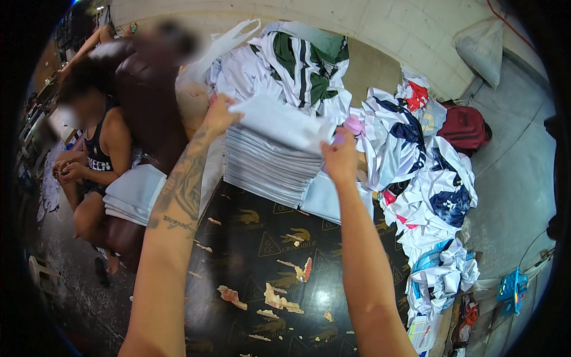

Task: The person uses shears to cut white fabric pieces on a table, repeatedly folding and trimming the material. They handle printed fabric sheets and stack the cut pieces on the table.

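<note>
A white folded cloth (282, 126) is stretched between my two hands above a tall, neat stack of folded white cloths (267, 169). My left hand (221, 114) pinches its left corner, and my right hand (341, 156) grips the right edge. Motion blurs the cloth slightly near my right fingers. Just beyond that hand is a small pink object (354, 125), whose kind I cannot make out. Another white folded pile (333, 199) lies lower, against the right side of the tall stack.
The black printed tabletop (250, 262) has torn paper scraps. Loose white, green and navy garments (309, 65) heap at the back, with more (440, 190) along the right. At left, a seated person (113, 140) is beside a brown sofa (148, 101) and folded cloths (135, 191).
</note>
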{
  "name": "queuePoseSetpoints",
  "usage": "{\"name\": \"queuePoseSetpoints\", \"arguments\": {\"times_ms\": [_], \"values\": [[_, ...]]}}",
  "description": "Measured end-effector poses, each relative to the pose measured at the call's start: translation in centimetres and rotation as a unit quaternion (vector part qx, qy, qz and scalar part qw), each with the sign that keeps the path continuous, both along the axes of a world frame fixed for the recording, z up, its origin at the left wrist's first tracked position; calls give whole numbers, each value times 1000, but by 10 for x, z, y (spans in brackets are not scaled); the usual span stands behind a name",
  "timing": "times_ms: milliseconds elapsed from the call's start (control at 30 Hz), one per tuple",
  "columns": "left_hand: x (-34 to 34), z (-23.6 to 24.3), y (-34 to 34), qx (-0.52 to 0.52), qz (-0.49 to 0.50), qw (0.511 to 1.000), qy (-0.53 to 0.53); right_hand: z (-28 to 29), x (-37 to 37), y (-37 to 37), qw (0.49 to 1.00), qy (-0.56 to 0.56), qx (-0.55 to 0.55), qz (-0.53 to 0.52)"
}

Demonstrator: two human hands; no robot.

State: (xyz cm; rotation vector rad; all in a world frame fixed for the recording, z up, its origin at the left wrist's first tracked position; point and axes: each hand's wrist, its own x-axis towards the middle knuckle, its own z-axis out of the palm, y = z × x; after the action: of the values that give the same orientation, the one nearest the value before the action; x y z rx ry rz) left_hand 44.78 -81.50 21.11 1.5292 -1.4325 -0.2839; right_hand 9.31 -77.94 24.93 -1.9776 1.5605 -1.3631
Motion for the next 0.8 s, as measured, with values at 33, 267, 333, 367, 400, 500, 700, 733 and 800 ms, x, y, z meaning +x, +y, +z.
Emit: {"name": "queuePoseSetpoints", "arguments": {"times_ms": [33,267,333,367,400,500,700,733,800], "values": [[-1,-30,-2,10,11,1000,2,-17,1,1,1000,21,17,-16],[-16,-57,15,-27,170,985,25,-31,-13,12,999,-12,40,16],[-46,-53,54,-113,240,964,-27,-33,-30,28,998,-48,28,33],[-70,-56,78,-164,264,950,-29,-39,-45,39,999,-24,-14,28],[-101,-67,110,-173,243,952,-63,-49,-66,54,1000,3,-23,-3],[-216,-121,215,-78,128,986,-72,-90,-155,103,995,-36,80,-53],[-386,-203,358,221,-146,943,-200,-146,-367,147,947,16,206,-245],[-401,-209,367,238,-124,935,-234,-151,-397,147,935,40,211,-281],[-419,-215,375,276,-105,910,-291,-158,-452,137,933,39,193,-301]]}}
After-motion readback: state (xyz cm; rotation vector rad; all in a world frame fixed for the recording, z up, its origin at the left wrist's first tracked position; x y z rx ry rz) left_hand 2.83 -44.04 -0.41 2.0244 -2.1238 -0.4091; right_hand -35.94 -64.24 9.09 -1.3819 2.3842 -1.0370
